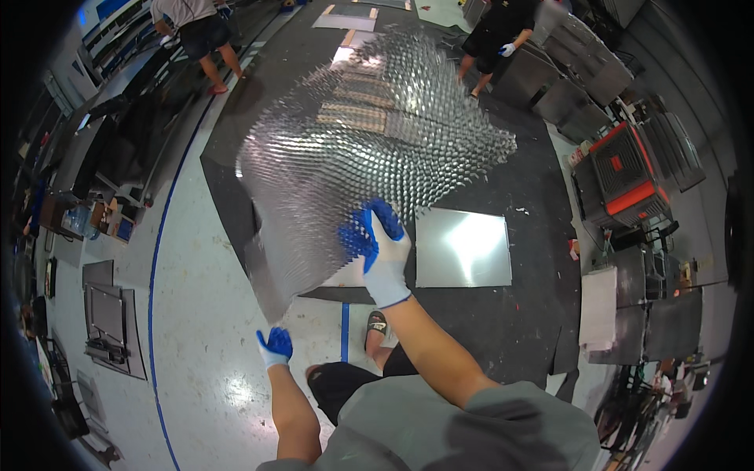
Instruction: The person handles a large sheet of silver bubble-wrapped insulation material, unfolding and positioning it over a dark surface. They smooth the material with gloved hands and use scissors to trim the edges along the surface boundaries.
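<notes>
While the right hand [382, 245] clamps a silver honeycomb sheet [314, 177] above the dark mat [538, 259], the left hand [276, 345] hovers off the mat's near-left edge, grip impossible to tell, lifting seemingly done, the sheet not yet lying flat.

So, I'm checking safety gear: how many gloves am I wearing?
2: one on your right hand, holding the honeycomb sheet; one on your left hand, near the sheet's lower corner.

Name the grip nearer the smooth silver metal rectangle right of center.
Right: the blue-gloved right grip is left of that rectangle; the blue-gloved left grip is farther, lower left.
</notes>
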Demonstrator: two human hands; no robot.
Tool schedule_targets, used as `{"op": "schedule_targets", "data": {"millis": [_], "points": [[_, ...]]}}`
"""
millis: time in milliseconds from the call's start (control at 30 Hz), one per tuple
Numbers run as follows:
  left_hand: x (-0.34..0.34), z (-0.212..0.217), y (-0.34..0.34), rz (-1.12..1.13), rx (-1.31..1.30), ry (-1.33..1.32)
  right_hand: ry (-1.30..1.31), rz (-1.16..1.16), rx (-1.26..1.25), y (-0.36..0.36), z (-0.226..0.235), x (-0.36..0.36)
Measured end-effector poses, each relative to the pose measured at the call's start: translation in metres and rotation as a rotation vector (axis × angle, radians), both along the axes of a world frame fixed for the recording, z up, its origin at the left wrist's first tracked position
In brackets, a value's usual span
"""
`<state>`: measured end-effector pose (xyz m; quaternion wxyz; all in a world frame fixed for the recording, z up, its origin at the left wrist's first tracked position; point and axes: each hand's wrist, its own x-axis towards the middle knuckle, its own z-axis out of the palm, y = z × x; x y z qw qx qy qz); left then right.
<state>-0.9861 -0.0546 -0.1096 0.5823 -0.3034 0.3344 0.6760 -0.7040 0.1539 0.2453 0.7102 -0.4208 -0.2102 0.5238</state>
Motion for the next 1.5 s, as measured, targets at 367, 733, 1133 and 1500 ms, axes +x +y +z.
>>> {"op": "schedule_targets", "data": {"millis": [367,733,1133,1500], "points": [[0.167,-0.003,0.088,-1.299,0.036,0.537,-0.861,-0.251,0.046,0.022,0.002,0.042],[-0.098,-0.046,0.066,-1.05,-0.125,0.505,-1.22,-0.219,0.234,0.133,-0.014,-0.06],[-0.223,-0.059,0.066,-0.965,-0.351,0.428,-1.098,0.107,0.259,0.113,0.003,-0.272],[-0.006,0.039,0.173,-0.706,0.124,-0.468,-0.487,0.18,0.17,0.098,0.139,-0.264]]}}
